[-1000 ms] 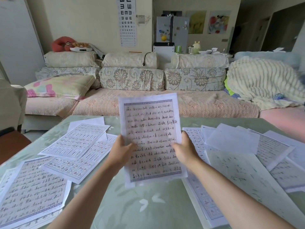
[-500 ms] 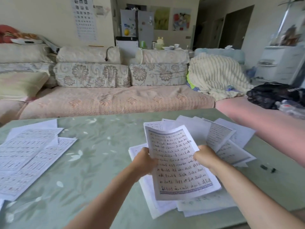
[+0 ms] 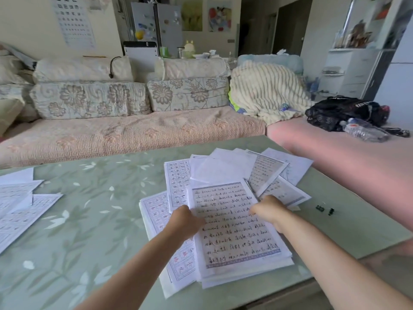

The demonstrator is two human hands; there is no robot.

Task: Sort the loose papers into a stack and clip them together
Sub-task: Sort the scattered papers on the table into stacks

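Observation:
A handwritten sheet lies on top of a loose pile of papers on the green floral table. My left hand grips the sheet's left edge. My right hand grips its right edge. Under it lie grid-printed sheets, fanned out unevenly. Two small black binder clips rest on the table right of the pile. More loose papers lie at the table's left side.
A long sofa with floral cushions runs behind the table. A cream blanket, a black bag and a plastic bottle lie on its right part. The table's near right corner is close to the pile.
The sheet held up in both hands has come down to the right onto the pile. My view has swung right, away from the left papers.

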